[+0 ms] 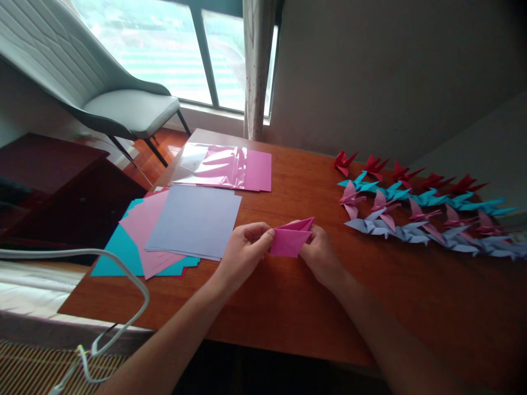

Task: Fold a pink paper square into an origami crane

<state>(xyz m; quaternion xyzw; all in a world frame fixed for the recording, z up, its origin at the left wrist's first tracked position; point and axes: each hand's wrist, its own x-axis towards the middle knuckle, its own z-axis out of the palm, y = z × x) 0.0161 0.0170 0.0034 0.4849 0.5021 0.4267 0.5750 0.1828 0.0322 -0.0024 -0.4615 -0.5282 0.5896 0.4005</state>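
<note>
A partly folded piece of bright pink origami paper is held up between both hands, over the wooden table. My left hand pinches its left edge, with the thumb on the near face. On the other side my right hand grips the right edge, its fingers mostly hidden behind the paper. A pointed flap stands out toward the upper right of the paper, with an opening between its layers. Just left of my left hand lies a stack of pale lavender paper squares.
Pink sheets and turquoise sheets fan out at left. Behind them lies a clear plastic sleeve with pink paper. Rows of folded cranes, red, turquoise, pink and lavender, stand at right. A white cable loops at front left.
</note>
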